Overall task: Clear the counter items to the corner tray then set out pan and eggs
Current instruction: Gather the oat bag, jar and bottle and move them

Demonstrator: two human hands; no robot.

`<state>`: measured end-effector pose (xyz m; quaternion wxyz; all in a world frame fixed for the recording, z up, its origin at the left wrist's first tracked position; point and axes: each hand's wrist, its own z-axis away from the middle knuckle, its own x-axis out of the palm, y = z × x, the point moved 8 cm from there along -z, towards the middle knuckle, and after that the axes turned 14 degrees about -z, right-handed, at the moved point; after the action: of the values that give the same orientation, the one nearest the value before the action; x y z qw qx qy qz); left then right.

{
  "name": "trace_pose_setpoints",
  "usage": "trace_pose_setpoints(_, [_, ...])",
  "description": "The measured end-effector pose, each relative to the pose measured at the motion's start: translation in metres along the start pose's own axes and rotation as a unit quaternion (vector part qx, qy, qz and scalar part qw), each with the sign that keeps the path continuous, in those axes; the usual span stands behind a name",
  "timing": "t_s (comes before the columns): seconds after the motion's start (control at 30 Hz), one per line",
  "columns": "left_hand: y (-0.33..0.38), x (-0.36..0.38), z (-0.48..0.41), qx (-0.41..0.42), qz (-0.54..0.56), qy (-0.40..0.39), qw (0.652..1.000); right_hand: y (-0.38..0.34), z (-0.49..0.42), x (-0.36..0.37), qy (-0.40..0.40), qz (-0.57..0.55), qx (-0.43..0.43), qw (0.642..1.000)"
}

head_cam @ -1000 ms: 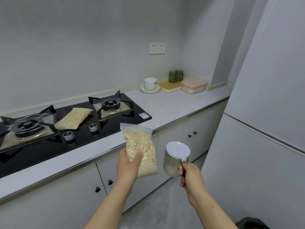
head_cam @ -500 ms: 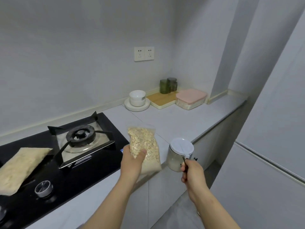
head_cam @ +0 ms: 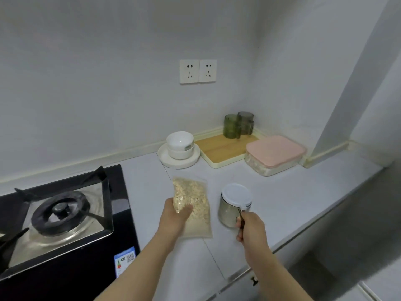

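My left hand (head_cam: 173, 216) grips a clear zip bag of oats (head_cam: 194, 206), held upright above the white counter (head_cam: 282, 196). My right hand (head_cam: 249, 227) is curled round the thin handle of a steel canister with a white lid (head_cam: 235, 203), carried just right of the bag. In the far corner lies a wooden tray with a pale rim (head_cam: 221, 148); two green tumblers (head_cam: 237, 127) stand on its back edge.
White bowls stacked on a white plate (head_cam: 180, 148) sit left of the tray. A pink-lidded container (head_cam: 274, 154) stands right of it. A black gas hob (head_cam: 63, 216) fills the left. A double wall socket (head_cam: 198, 71) is above. The counter's front edge runs diagonally at right.
The view has swung right and closer to the corner. Both hands have carried the oat bag and canister forward over the counter, toward the tray. The second oat bag on the hob has left view.
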<state>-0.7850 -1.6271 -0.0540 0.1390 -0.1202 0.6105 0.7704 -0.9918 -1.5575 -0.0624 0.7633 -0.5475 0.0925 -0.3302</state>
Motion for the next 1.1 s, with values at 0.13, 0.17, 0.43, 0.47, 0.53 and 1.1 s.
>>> trace_pose_setpoints(0.13, [0.000, 0.021, -0.041, -0.039, 0.006, 0.015, 0.999, -0.012, -0.044, 0.004, -0.021, 0.018, 0.002, 1.000])
trace_pose_setpoints(0.17, [-0.001, 0.024, -0.047, -0.047, 0.011, 0.021, 0.999, -0.014, -0.052, 0.005, -0.021, 0.018, 0.006, 1.000])
trace_pose_setpoints(0.43, [-0.004, 0.036, -0.098, -0.086, 0.009, 0.041, 0.995, -0.031, -0.100, 0.030, -0.033, 0.027, 0.012, 0.999])
trace_pose_setpoints(0.47, [-0.004, 0.037, -0.103, -0.091, 0.003, 0.041, 0.995, -0.030, -0.102, 0.033, -0.035, 0.030, 0.013, 0.999])
trace_pose_setpoints(0.53, [-0.006, 0.040, -0.117, -0.101, 0.006, 0.047, 0.994, -0.030, -0.111, 0.040, -0.039, 0.040, 0.006, 0.998])
trace_pose_setpoints(1.1, [0.112, 0.050, -0.153, 0.122, -0.140, 0.135, 0.973, -0.084, -0.169, 0.074, -0.055, -0.047, -0.038, 0.997])
